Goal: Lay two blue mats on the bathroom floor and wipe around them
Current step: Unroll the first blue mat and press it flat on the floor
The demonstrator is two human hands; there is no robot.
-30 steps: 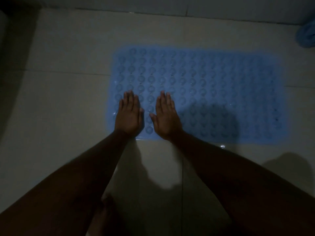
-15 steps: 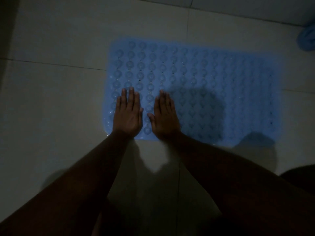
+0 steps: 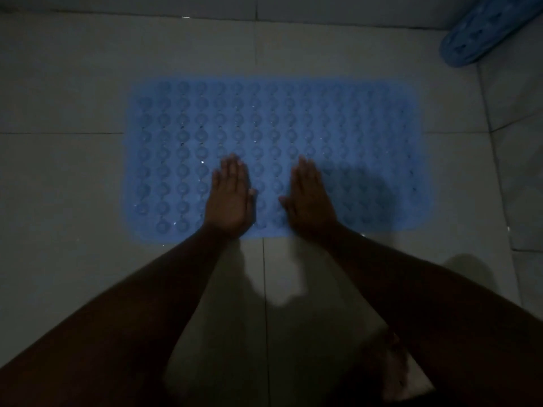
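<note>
Blue rubber mat with rows of round bumps (image 3: 293, 127) lies flat mid-floor on pale tiled floor (image 3: 64, 186). Left hand (image 3: 229, 198) and right hand (image 3: 311, 201) press flat, gripping nothing, at its near edge. Second rolled blue mat (image 3: 484, 30) waits at the far-right corner. Wet tiles could let the mat slide under uneven pressure.

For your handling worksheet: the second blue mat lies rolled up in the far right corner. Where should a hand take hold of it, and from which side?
Grip the rolled mat around its rounded near end, coming from the left over the open tiled floor. The roll slants up and to the right, out of view, so only that end shows; its other side looks hemmed in by the corner. Both the left hand and right hand lie flat on the spread mat.
</note>
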